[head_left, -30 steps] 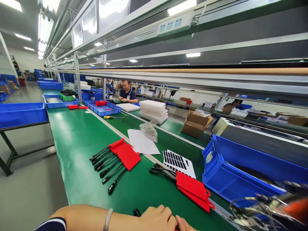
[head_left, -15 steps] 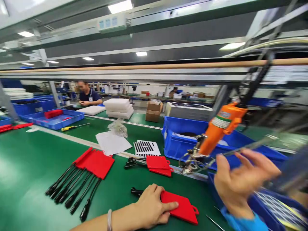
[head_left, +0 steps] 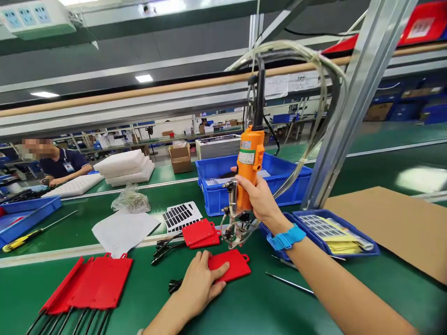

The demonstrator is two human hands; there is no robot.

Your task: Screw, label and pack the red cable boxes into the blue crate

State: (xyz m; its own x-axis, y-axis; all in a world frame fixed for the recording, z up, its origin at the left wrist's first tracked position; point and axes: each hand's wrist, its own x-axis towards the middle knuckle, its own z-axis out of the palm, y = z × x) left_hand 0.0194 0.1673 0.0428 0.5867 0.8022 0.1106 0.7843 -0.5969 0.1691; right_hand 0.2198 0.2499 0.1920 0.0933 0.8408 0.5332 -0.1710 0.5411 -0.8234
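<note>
While the fingers [head_left: 247, 184] of the right hand [head_left: 262, 199] wrap around an orange power tool [head_left: 248, 160], the left hand [head_left: 196, 280] lies palm-down on a red case [head_left: 233, 266], its fingers extended and its thumb apart across the upper face. Whether the left fingertips curl over the far edge cannot be told. The orange power tool hangs upright, its metal tip [head_left: 239, 230] near the far edge of the red case; contact between the two cannot be made out. A black connector [head_left: 174, 285] projects from the left of the case, and a blue wristband [head_left: 286, 238] encircles the right wrist.

Just beyond the case, two stacked red cases [head_left: 198, 232] overlap, their black cables [head_left: 161, 254] pointing left. Near left, a row of further red cases [head_left: 99, 284] lies on the green tabletop [head_left: 258, 311], cables running toward the near edge. Near right, a thin metal rod [head_left: 289, 282] lies near a blue tray [head_left: 370, 250] holding printed label sheets [head_left: 323, 226]; a flat brown board [head_left: 387, 223] lies farther right. Beyond the tool stands a large blue bin [head_left: 213, 201], and pale hoses [head_left: 323, 88] loop down left of a slanted metal post [head_left: 361, 102]. Left of the bin lie black-striped sheets [head_left: 181, 216], white paper [head_left: 122, 232] with a crumpled clear bag [head_left: 131, 200] just beyond it, and a yellow-handled screwdriver [head_left: 21, 242]. Far left, white foam slabs [head_left: 124, 168] are stacked to the right of a co-worker [head_left: 63, 164] in a dark shirt.
</note>
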